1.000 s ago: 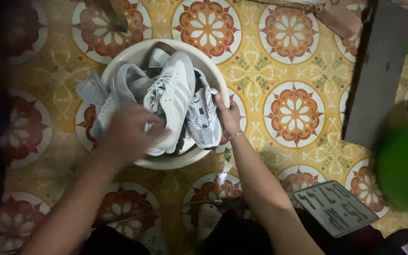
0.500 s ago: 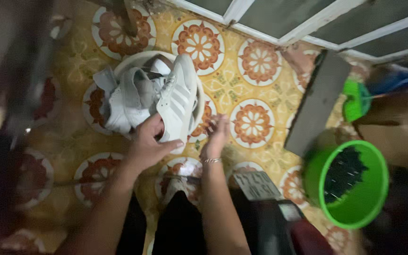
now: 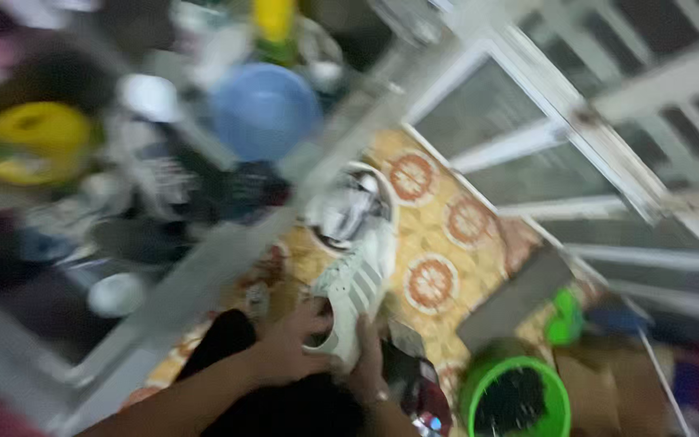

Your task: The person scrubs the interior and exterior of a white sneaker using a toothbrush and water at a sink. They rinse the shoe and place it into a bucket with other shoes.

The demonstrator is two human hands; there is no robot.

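— From where you stood, how were the arms placed?

— Both forearms came up from the bottom of the view and met low in the middle. The left hand (image 3: 285,352) was curled around the near end of a white sneaker (image 3: 353,291), fingers wrapped at its opening. The right hand (image 3: 366,356) sat just under that shoe, against the heel end. It was too blurred for me to tell how tightly that one closed.

— So the shoe was off the floor?

— It looked lifted, held above the patterned tile floor (image 3: 434,235), just in front of the white basin (image 3: 382,190) that had other shoes piled in it.

— Which way did it point?

— Its long axis ran away from the person, toe tilted up and slightly right toward the basin, heel in the hands, striped side showing.

— Anything else close by?

— A green bucket (image 3: 515,396) to the right of the hands, and a grey board (image 3: 511,299) lying on the tiles beyond it.
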